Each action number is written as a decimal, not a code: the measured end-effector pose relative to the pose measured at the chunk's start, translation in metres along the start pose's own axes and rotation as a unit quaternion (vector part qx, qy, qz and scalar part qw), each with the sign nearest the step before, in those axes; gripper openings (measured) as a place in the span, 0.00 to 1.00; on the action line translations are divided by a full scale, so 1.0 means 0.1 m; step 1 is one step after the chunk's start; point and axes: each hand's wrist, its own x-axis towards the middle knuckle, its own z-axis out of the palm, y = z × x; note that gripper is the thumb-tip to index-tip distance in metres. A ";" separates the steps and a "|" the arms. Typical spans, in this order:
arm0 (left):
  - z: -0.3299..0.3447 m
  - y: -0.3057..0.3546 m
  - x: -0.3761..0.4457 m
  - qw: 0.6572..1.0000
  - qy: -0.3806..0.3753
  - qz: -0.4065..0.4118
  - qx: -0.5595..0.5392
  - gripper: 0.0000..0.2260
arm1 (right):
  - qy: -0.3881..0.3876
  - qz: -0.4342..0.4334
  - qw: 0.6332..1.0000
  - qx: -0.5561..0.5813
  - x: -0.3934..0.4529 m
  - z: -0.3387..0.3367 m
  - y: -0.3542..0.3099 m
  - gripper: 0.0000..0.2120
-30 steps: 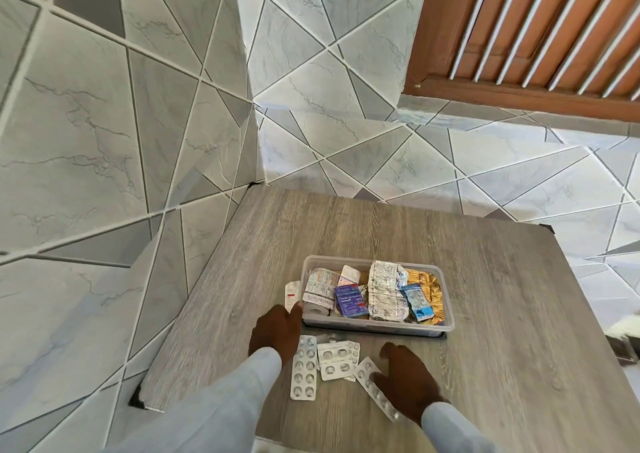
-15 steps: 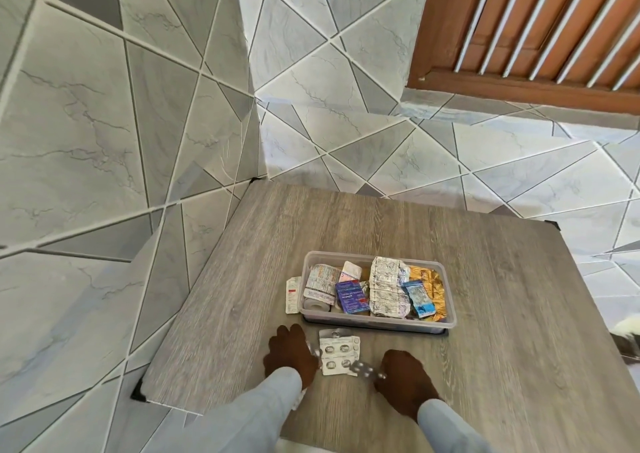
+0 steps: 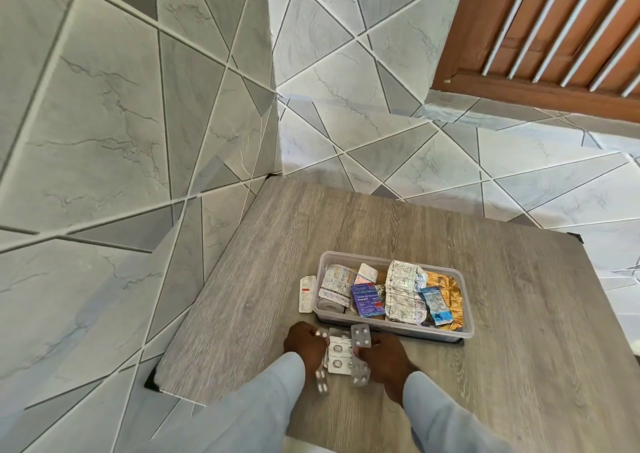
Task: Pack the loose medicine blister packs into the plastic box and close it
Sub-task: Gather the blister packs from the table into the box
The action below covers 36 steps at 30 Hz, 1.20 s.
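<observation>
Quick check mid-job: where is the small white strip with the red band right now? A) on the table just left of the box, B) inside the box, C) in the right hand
A: the white strip lies flat on the table, outside the plastic box at its left wall.

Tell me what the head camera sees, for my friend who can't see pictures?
Two hands gather medicine blister packs on a wooden table: the left hand grips one strip, the right hand grips another, and a white pack lies between them. Just beyond sits an open plastic box full of medicines.
</observation>
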 end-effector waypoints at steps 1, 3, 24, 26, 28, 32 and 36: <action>-0.01 0.01 -0.02 1.000 -0.007 -0.004 -0.012 0.08 | 0.001 0.010 1.000 0.021 0.00 0.02 -0.01 0.06; -0.02 0.01 -0.03 0.999 -0.019 -0.008 -0.041 0.05 | -0.002 0.036 0.997 0.069 0.00 0.04 0.00 0.09; -0.23 0.16 -0.31 0.986 -0.061 0.075 -0.135 0.03 | -0.060 -0.072 0.993 0.069 -0.41 -0.37 -0.21 0.05; -0.27 0.31 -0.34 0.983 -0.020 0.099 -0.155 0.03 | -0.026 -0.103 0.992 0.071 -0.42 -0.48 -0.35 0.03; -0.29 0.51 -0.34 0.980 0.003 0.129 -0.155 0.04 | 0.016 -0.132 0.989 0.072 -0.38 -0.58 -0.49 0.03; -0.28 0.89 -0.24 0.977 0.030 0.188 -0.096 0.02 | 0.057 -0.161 0.983 0.062 -0.26 -0.66 -0.74 0.02; -0.25 1.15 -0.02 0.975 0.034 0.221 -0.007 0.08 | 0.053 -0.142 0.988 0.025 -0.05 -0.60 -0.86 0.04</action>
